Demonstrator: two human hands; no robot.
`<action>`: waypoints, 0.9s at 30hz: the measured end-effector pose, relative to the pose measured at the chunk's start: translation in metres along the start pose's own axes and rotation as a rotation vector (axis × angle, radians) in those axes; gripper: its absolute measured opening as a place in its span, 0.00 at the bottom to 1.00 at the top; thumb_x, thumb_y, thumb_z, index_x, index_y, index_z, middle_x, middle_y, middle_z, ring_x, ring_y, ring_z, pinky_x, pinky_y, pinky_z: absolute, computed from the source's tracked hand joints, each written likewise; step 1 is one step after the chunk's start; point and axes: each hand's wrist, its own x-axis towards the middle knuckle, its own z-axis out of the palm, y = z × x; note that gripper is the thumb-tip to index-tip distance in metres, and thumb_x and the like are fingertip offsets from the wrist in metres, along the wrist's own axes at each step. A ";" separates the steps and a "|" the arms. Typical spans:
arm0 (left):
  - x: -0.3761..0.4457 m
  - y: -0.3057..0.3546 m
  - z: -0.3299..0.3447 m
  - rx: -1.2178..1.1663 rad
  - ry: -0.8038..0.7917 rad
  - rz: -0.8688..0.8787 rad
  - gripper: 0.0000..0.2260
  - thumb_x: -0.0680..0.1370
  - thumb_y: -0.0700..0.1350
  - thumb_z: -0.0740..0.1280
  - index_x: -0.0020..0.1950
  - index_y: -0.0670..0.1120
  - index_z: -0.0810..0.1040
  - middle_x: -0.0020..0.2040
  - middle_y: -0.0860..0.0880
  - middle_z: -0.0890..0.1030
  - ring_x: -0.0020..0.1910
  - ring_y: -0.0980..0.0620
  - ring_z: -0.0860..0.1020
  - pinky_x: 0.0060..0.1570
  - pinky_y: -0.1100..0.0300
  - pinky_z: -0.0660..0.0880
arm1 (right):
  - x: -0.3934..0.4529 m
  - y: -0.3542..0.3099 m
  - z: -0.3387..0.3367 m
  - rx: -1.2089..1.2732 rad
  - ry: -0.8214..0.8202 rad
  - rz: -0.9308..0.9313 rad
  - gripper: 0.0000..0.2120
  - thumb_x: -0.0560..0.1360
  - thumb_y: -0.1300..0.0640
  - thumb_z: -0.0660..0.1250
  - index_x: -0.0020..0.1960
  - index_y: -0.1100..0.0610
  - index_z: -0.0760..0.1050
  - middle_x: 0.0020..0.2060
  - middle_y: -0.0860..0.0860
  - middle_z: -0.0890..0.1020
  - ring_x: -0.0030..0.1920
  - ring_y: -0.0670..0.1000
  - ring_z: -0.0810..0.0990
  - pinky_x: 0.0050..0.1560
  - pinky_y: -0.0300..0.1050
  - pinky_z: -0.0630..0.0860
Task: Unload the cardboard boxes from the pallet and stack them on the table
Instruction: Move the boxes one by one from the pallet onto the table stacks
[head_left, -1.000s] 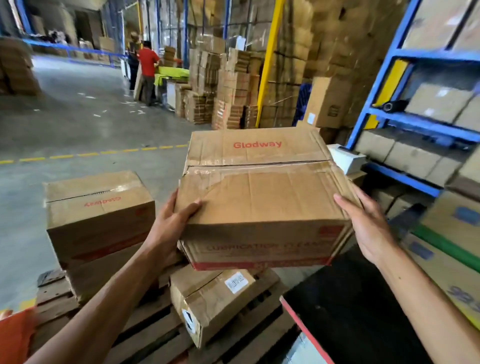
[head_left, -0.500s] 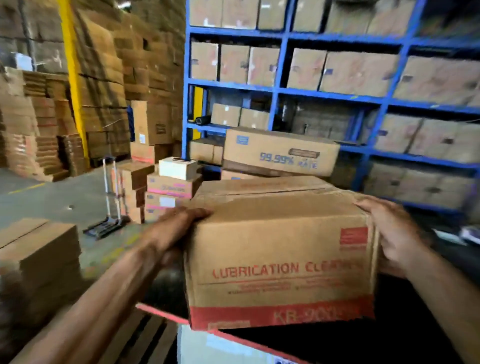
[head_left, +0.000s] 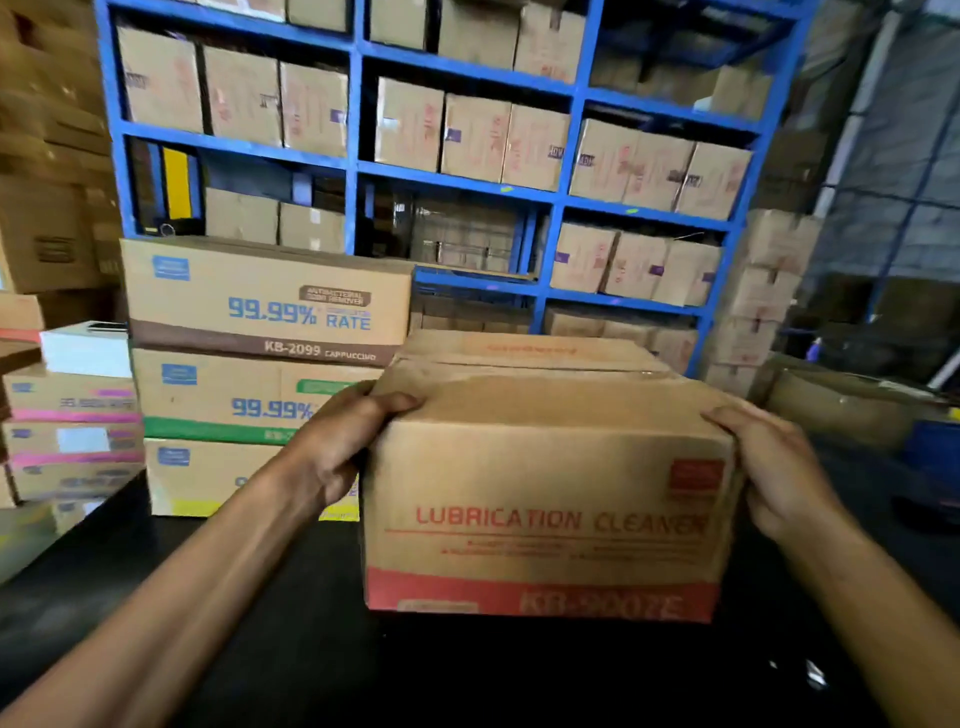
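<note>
A brown cardboard box (head_left: 545, 493) printed "LUBRICATION CLEANER" with a red band along its bottom is held over the black table (head_left: 322, 649). My left hand (head_left: 337, 447) grips its upper left corner, thumb curled over the top edge. My right hand (head_left: 769, 462) grips the right side, fingers wrapped on the top edge. Whether the box's bottom touches the table I cannot tell. The pallet is out of view.
Three stacked "99.99% RATE" boxes (head_left: 265, 301) stand at the table's back left. Smaller boxes with pink bands (head_left: 72, 410) are piled further left. A blue rack (head_left: 556, 197) full of cartons rises behind. An open carton (head_left: 852, 405) lies at right.
I have turned right from the pallet to face the table and rack. The box has come over the black tabletop and sits lower and closer to the stacked boxes.
</note>
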 end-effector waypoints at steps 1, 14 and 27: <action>0.014 0.003 0.013 -0.005 0.000 0.027 0.12 0.76 0.39 0.66 0.58 0.43 0.79 0.50 0.46 0.85 0.39 0.54 0.82 0.34 0.65 0.76 | 0.015 -0.001 -0.004 0.036 0.007 0.004 0.14 0.76 0.56 0.65 0.61 0.49 0.79 0.45 0.56 0.86 0.43 0.57 0.85 0.40 0.50 0.81; 0.210 0.019 0.083 -0.092 0.035 0.194 0.16 0.76 0.40 0.66 0.63 0.49 0.76 0.51 0.48 0.84 0.38 0.57 0.83 0.31 0.67 0.76 | 0.233 0.017 0.023 0.122 0.035 -0.187 0.20 0.77 0.57 0.66 0.69 0.50 0.72 0.49 0.56 0.84 0.39 0.53 0.83 0.43 0.50 0.80; 0.357 -0.016 0.091 0.022 0.164 0.108 0.13 0.77 0.40 0.66 0.61 0.50 0.75 0.47 0.51 0.81 0.35 0.59 0.81 0.25 0.72 0.73 | 0.397 0.088 0.081 0.095 -0.057 -0.019 0.18 0.77 0.57 0.65 0.67 0.53 0.74 0.44 0.54 0.84 0.36 0.50 0.83 0.41 0.48 0.80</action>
